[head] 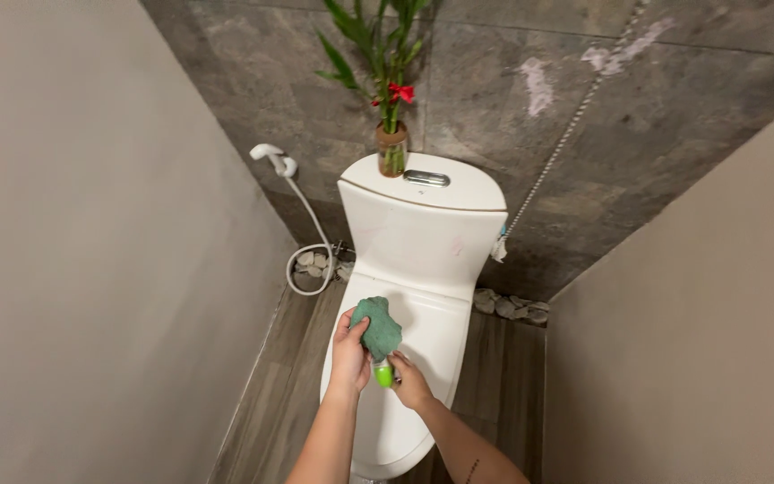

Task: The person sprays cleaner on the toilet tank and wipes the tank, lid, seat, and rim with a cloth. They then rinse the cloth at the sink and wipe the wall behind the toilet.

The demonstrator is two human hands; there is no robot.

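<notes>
1. A person stands over a white toilet in a narrow stall, both bare hands held above its closed lid.
2. The left hand grips a crumpled green cloth, fingers curled round its lower edge, thumb pressed to the fabric.
3. The right hand closes its fingers on a small bright-green object just beneath the cloth; what the object is cannot be told, most of it being hidden by the hand.
4. Cloth and green object touch, both poised over the middle of the lid, between the two hands.
5. On the cistern stands a glass jar of green stalks with a red flower, just beside a chrome flush button.
6. A white spray hose hangs on the dark stone-tiled wall to the toilet's left, looping down to pebbles at the floor's edge.
7. More pebbles lie to the toilet's right, on the wood-look floor.
</notes>
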